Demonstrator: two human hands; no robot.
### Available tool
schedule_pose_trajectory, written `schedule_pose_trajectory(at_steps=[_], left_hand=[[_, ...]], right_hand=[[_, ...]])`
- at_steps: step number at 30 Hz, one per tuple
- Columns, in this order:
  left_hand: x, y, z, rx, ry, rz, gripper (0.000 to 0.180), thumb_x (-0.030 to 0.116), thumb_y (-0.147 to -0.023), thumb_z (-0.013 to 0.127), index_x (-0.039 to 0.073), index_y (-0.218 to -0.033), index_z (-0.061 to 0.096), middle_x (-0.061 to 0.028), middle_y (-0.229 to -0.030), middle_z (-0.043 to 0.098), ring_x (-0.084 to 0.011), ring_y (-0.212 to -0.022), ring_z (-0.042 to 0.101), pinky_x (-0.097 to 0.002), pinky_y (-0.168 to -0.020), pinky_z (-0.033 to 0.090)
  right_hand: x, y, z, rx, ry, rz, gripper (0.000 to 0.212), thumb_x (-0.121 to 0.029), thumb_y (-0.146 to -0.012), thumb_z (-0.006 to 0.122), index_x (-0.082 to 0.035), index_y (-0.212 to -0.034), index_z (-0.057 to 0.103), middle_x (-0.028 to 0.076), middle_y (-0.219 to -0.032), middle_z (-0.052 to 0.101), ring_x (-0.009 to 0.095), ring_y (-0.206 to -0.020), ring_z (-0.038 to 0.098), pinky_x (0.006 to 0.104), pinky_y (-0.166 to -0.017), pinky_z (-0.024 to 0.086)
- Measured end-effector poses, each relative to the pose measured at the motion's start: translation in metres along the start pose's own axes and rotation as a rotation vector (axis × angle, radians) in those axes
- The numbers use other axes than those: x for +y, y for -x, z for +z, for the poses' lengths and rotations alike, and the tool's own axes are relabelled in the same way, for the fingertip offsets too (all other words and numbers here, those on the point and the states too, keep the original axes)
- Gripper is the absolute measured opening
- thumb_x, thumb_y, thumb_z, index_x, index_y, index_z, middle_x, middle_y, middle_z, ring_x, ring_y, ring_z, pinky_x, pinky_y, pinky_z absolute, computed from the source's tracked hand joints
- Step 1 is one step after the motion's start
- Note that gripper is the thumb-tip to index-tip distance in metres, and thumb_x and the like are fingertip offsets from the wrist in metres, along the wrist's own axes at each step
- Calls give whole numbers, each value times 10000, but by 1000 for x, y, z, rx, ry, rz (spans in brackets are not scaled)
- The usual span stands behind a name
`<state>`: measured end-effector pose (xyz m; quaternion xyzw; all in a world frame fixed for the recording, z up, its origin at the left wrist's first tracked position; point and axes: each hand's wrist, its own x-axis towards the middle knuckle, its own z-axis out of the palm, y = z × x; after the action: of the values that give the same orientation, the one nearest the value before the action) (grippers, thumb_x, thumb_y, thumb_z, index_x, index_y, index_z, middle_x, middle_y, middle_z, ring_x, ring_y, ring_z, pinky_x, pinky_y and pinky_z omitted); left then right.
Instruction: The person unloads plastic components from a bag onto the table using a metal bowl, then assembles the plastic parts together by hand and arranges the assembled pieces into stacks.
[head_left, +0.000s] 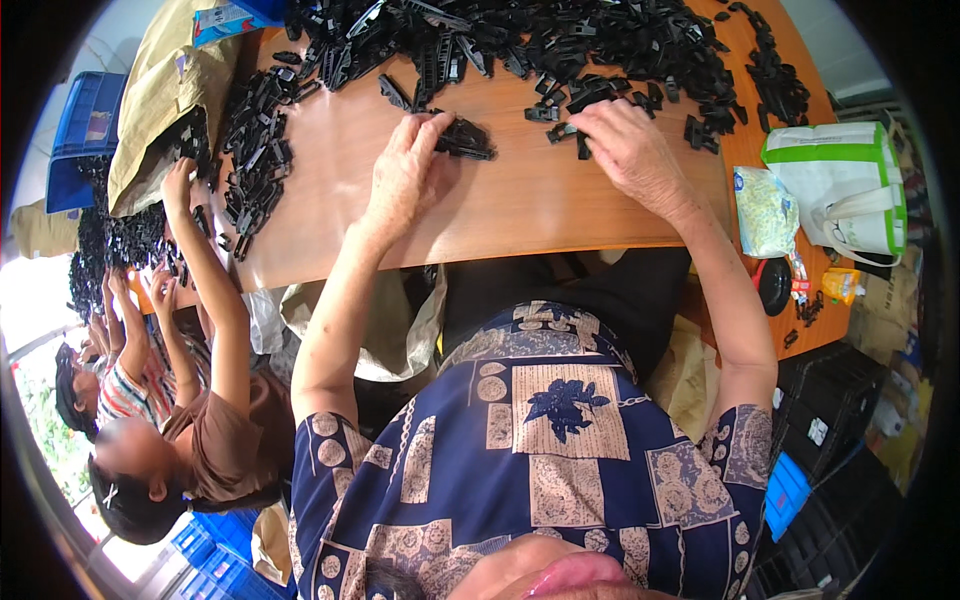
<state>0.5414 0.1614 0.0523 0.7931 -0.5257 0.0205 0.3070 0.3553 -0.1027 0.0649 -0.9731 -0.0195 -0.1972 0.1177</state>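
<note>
Now the left hand point(405, 170) grips a small stack of black clips point(463, 138); the right hand point(625, 148) maybe pinches one loose clip point(582, 146). A big pile point(560, 40) waits on the tabletop point(520, 205).

Left hand point(405, 175) is pressing a stack point(462, 138) of matt black plastic parts. Right hand point(628, 148) is touching similar dull plastic pieces point(572, 133). Under both, table point(520, 205) is showing smooth, slightly glossy wood-look laminate. Right of the right hand, bag point(845, 180) is looking like woven cloth.
</note>
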Motion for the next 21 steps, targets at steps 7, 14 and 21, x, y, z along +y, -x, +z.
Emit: schedule_pose_trajectory(at_steps=[7, 14, 21], left_hand=[[-3, -22, -13, -180, -161, 90, 421, 46, -806, 719, 108, -1204, 597, -88, -1141, 606, -331, -1081, 585, -421, -890, 510], [-2, -20, -11, -248, -178, 110, 335, 70, -734, 751, 97, -1011, 564, -76, -1006, 606, -316, -978, 588, -427, -831, 514], [14, 16, -5, -97, -219, 58, 276, 87, -736, 747, 89, -950, 573, -69, -949, 607, -285, -911, 603, -393, -738, 531]], right_hand=[[-11, 4, 5, -259, 258, -217, 291, 12, -805, 611, -13, -1095, 606, 94, -1038, 543, 243, -964, 599, 346, -852, 536], [-10, -2, 6, -209, -71, 50, 269, 48, -827, 673, -11, -1068, 569, 103, -1053, 563, 244, -896, 666, 328, -790, 591], [-44, 28, 29, -59, -586, 288, 227, -50, -835, 718, -56, -1020, 586, 71, -902, 628, 246, -842, 640, 359, -756, 543]])
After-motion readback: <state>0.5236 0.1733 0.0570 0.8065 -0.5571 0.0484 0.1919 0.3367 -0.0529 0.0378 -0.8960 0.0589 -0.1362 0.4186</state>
